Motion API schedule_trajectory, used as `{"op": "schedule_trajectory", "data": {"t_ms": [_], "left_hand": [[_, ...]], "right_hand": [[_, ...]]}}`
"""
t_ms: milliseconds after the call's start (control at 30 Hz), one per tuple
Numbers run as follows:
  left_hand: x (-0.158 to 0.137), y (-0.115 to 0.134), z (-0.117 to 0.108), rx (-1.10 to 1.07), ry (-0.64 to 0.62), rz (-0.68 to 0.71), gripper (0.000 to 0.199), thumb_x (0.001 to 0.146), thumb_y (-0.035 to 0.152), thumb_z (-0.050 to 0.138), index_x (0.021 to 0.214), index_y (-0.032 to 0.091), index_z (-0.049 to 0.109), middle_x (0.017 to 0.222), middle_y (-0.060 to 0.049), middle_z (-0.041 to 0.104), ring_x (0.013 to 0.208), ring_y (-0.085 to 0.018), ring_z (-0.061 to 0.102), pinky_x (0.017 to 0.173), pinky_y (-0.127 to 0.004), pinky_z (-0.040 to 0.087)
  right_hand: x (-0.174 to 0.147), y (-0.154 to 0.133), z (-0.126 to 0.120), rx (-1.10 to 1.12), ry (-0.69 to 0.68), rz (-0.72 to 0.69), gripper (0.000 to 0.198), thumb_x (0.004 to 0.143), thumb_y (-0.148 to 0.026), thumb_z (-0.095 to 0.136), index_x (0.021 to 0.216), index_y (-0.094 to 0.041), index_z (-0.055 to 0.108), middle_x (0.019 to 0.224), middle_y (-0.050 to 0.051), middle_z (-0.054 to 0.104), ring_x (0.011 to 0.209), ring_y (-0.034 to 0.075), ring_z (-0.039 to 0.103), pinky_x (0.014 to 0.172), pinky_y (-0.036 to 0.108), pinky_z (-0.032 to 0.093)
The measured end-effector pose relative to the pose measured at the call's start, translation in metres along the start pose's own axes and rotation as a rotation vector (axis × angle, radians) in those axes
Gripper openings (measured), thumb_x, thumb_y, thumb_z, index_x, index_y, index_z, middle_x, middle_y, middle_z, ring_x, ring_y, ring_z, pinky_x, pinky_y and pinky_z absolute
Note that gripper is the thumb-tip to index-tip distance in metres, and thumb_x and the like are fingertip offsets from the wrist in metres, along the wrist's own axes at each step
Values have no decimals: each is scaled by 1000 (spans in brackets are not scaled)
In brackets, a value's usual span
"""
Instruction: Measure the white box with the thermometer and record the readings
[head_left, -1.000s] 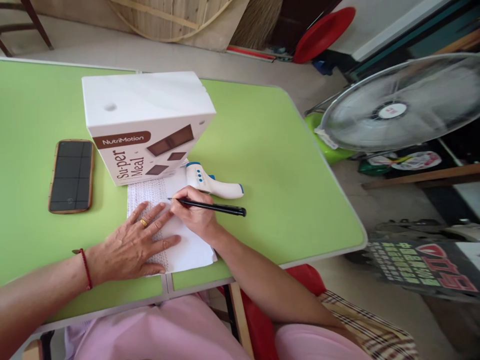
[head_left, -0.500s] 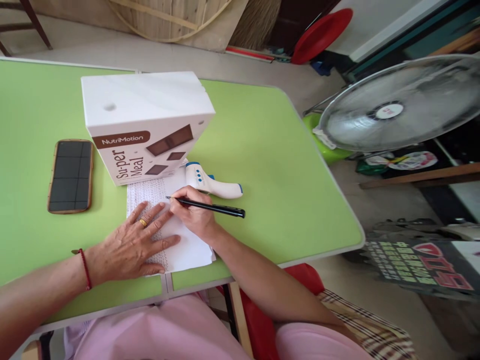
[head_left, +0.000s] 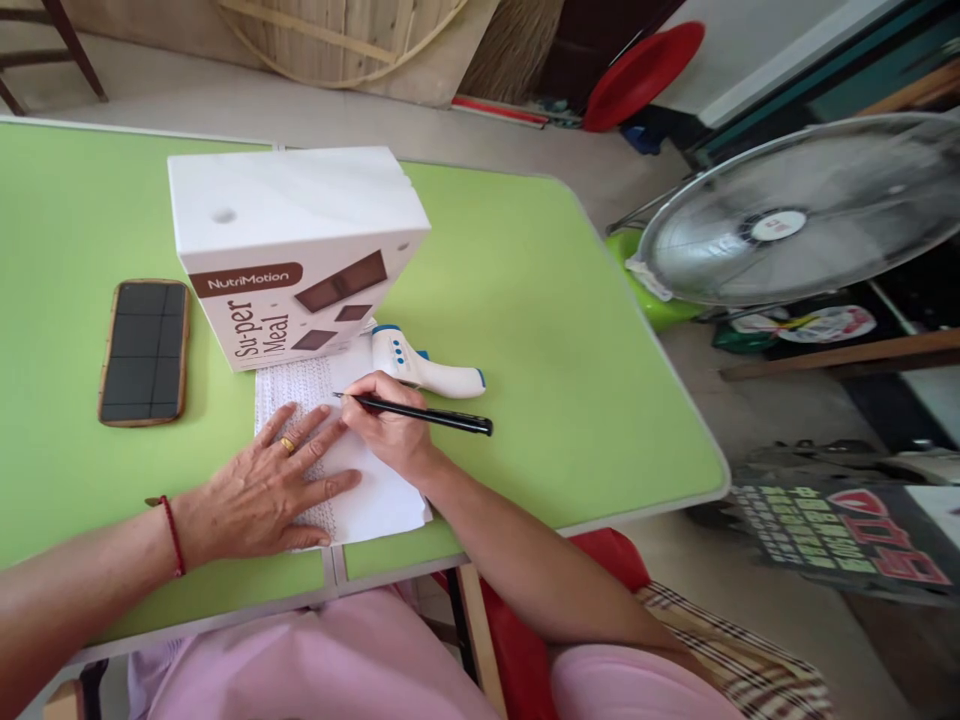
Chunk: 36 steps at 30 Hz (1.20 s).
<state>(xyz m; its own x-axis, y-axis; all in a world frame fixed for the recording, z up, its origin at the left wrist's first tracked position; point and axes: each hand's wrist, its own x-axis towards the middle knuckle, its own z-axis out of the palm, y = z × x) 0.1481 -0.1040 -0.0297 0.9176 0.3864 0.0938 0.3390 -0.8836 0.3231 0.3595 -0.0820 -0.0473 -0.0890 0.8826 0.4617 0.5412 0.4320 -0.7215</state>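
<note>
A sheet of white paper (head_left: 375, 500), its left part filled with dense rows of handwriting, lies near the table's front edge. My left hand (head_left: 274, 480) rests flat on it, fingers spread, with a gold ring on one finger. In my right hand (head_left: 386, 425) a black pen (head_left: 442, 417) is pinched, its tip at the paper just beyond the left fingertips. A white and blue infrared thermometer (head_left: 427, 370) lies beyond the right hand, close to the paper's far edge. Behind the paper stands a white NutriMotion box (head_left: 300, 230), touching or overlapping the paper's far end.
On the green table (head_left: 525, 300), a smartphone (head_left: 145, 352) in a brown case lies left of the box. An electric fan (head_left: 780, 225) stands past the table's right side. A red chair (head_left: 525, 640) is at the near edge, and a red basin (head_left: 643, 75) leans far back.
Both hands keep nearly the same place, the right one still gripping the pen at the paper. The view has shifted very slightly.
</note>
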Motion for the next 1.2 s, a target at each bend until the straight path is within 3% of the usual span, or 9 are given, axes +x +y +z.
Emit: {"op": "schedule_trajectory", "data": {"t_ms": [200,367,533,667,767,867,1000,1067,1200], "left_hand": [[0,-2,4,19,-1,-2,63,91,55,65,145,27,50,161,-22,29,148,-47,25,115,-69,21],[0,-4,3,26,-3,4,64,90,56,66,144,26,52,159,-24,31,147,-48,28,114,-71,23],[1,-6,4,47,12,8,62,90,52,68,144,26,52,159,-23,32,147,-48,28,114,-70,23],[2,-6,6,82,60,28,63,90,56,65,143,26,51,157,-22,35,146,-45,31,114,-67,24],[3,-9,4,47,314,53,52,93,58,58,130,22,56,136,-17,56,129,-36,51,107,-54,40],[1,-19,-6,-1,666,-17,33,98,48,53,116,20,52,106,-9,57,101,-25,58,86,-41,52],[-1,-48,-26,-50,1164,-331,52,89,45,70,129,28,41,126,-11,45,122,-31,48,97,-53,48],[2,-66,-32,-298,1109,-443,67,86,50,74,138,29,36,141,-12,40,136,-33,41,109,-56,41],[9,-90,-32,-710,901,-370,75,80,53,79,138,27,38,141,-13,50,131,-33,52,107,-54,49]], "right_hand": [[7,-4,-15,-47,-25,-158,8,91,-18,55,87,-22,61,73,0,67,62,12,61,62,26,52],[11,-9,-42,-310,-382,-327,25,98,-12,43,109,-17,65,93,10,67,87,20,66,75,32,55],[8,-22,-59,-692,-667,-248,36,95,-3,40,116,-16,65,97,12,67,88,23,66,72,33,51],[3,-39,-59,-708,-712,-94,14,95,-18,57,104,-16,67,89,9,71,77,21,66,63,30,42],[-2,-44,-57,-660,-814,28,7,87,-23,69,90,-17,66,80,6,73,69,20,66,60,29,37],[-7,-36,-55,-632,-772,125,4,87,-15,65,89,-18,67,78,4,74,69,19,68,60,28,38],[-17,-16,-53,-525,-584,128,11,89,-16,63,99,-18,67,86,6,77,73,20,71,66,30,48],[-24,-8,-51,-460,-519,93,13,90,-18,64,102,-19,68,88,6,77,76,20,72,69,31,52],[-33,-2,-48,-399,-424,50,17,93,-19,60,108,-18,69,84,6,75,73,19,71,71,32,56]]}}
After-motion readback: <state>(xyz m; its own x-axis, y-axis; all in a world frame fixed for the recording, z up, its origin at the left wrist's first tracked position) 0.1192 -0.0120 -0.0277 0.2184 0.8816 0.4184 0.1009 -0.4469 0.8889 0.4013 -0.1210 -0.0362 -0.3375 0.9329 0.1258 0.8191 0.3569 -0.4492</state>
